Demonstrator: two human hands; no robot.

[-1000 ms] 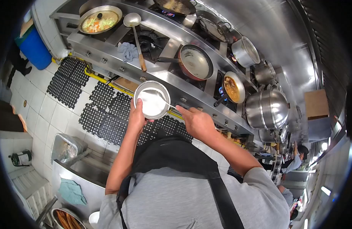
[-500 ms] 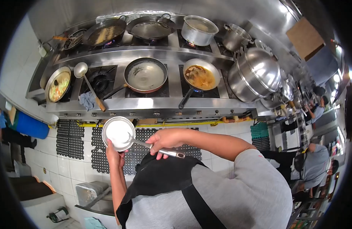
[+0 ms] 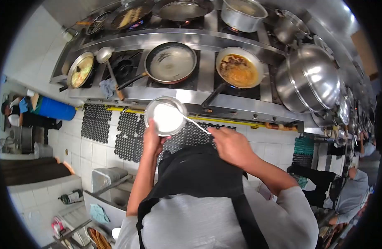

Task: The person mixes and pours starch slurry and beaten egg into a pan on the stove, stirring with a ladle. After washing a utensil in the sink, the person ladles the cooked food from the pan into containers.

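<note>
My left hand (image 3: pixel 152 139) grips a round metal bowl (image 3: pixel 148 108) from its near left side, tilted so that I look into it. White stuff (image 3: pixel 167 118) lies inside; I cannot tell if it is liquid or powder. My right hand (image 3: pixel 232 146) is closed round the handle of a long metal spoon (image 3: pixel 196 123), whose head is at the bowl's inner wall and partly hidden. Just beyond the bowl, on the stove (image 3: pixel 205 70), a frying pan (image 3: pixel 172 62) has a whitish wet surface. Right of it, another pan (image 3: pixel 240 68) holds brown-orange liquid with pieces in it.
A ladle (image 3: pixel 110 70) and a grey cloth (image 3: pixel 107 88) lie at the stove's left, beside a pan of food (image 3: pixel 81 71). A big domed steamer pot (image 3: pixel 309 79) stands right. Several pans and a pot (image 3: pixel 244 18) fill the back row. Another person (image 3: pixel 352 191) is at right.
The bowl and both hands have moved right and up in view, closer to the stove edge. The spoon's handle now points more away to the right. The camera view has shifted.
</note>
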